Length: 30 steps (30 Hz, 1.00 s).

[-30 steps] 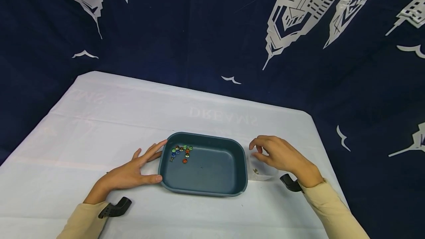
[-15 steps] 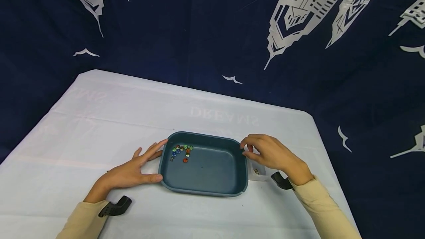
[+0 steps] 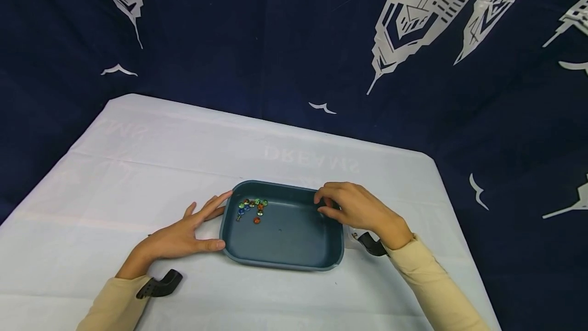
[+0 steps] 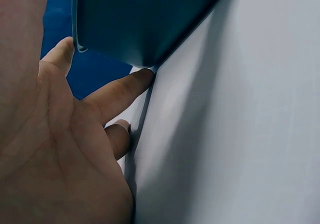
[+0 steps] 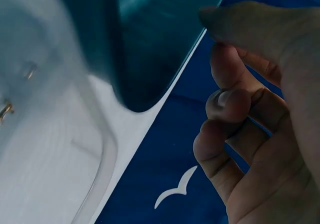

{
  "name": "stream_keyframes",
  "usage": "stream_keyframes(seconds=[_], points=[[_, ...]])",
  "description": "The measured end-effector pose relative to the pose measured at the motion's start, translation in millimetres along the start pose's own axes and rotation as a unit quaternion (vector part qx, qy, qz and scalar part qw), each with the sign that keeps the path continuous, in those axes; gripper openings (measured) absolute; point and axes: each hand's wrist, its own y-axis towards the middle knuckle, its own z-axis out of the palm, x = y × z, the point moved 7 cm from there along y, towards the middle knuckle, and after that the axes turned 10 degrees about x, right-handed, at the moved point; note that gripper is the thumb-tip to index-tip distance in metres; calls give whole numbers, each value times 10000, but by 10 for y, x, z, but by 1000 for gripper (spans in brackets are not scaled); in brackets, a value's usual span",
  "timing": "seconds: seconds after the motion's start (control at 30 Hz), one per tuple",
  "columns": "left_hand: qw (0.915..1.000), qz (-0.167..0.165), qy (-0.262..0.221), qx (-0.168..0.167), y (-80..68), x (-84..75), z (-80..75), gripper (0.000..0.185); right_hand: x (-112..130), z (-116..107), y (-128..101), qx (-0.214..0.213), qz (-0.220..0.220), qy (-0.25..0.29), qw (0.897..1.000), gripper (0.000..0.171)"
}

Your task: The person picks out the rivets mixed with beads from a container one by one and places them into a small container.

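A dark teal tray [image 3: 294, 239] sits on the white cloth. Small shiny coloured beads [image 3: 256, 220] in orange, green and blue lie in its far left part. My left hand [image 3: 176, 239] is spread against the tray's left end, thumb and fingertips touching the wall. In the left wrist view its fingers [image 4: 120, 96] reach to the tray's lower edge. My right hand [image 3: 358, 208] hovers over the tray's right end, fingers curled and thumb close to the index fingertip. Whether something small is between them cannot be made out. The right wrist view shows those curled fingers [image 5: 227, 104] too.
A clear plastic box [image 5: 107, 149] stands against the tray's right side, mostly hidden by my right arm in the head view. A few small metallic pieces [image 5: 7, 111] lie in it. A navy printed cloth [image 3: 275, 40] hangs behind the table [image 3: 193, 137].
My right hand has moved left, from above the clear box to above the tray's right end. The left hand stays at the tray, and the beads lie as before.
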Motion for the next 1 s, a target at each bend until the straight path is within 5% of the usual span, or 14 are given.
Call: stream_keyframes(seconds=[1.0], points=[[10000, 54, 17, 39, -2, -36, 4, 98, 620, 206, 769, 387, -874, 39, 9954, 18]])
